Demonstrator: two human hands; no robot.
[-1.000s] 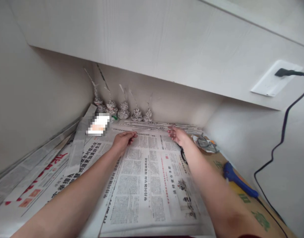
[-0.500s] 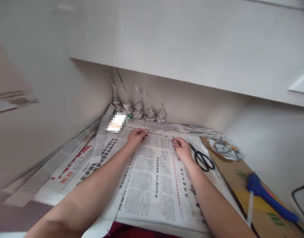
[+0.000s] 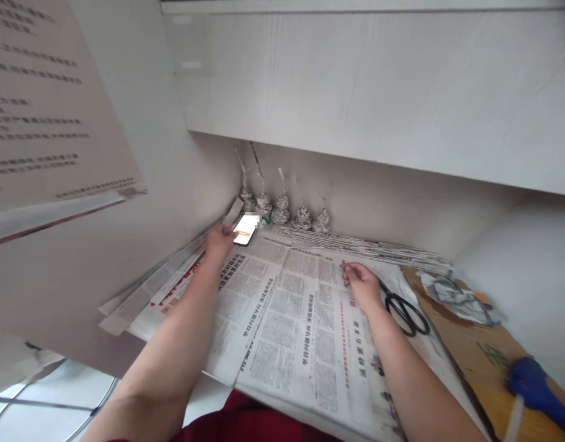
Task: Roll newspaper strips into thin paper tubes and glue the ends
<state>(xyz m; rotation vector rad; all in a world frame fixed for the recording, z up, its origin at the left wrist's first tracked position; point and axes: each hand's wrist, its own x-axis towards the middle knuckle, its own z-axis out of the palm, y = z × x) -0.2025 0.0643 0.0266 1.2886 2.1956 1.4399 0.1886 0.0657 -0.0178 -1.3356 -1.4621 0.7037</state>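
Overhead, a broad white panel (image 3: 356, 80) spans the far side, so reaches toward the back are best made low. Below it, newspaper sheets (image 3: 275, 331) overlap across most of the working area, loose enough, it seems, to slip under a dragging forearm. At the right, a strip of cardboard (image 3: 468, 344) bears a blue glue gun (image 3: 535, 387), at the near end and worth giving a wide berth. Along the far edge lies a bundle of thin paper rods (image 3: 369, 245), with five coiled paper figures (image 3: 281, 212) upright against the wall at its left. Black-handled scissors (image 3: 387, 295) lie just beside the right hand (image 3: 362, 287), which sits loosely curled over the print; whether it pinches anything cannot be told. The two hands are well apart. The left hand (image 3: 218, 240) is at the phone (image 3: 244, 232), which lies lit at the far left, in front of the figures; a finger meets its left side, near the orange bar (image 3: 243, 233) on the screen, but whether it presses or grips is unclear. Here a light, straight-down fingertip would serve best, wrist lifted, since a sideways push could slide the phone over the loose paper.
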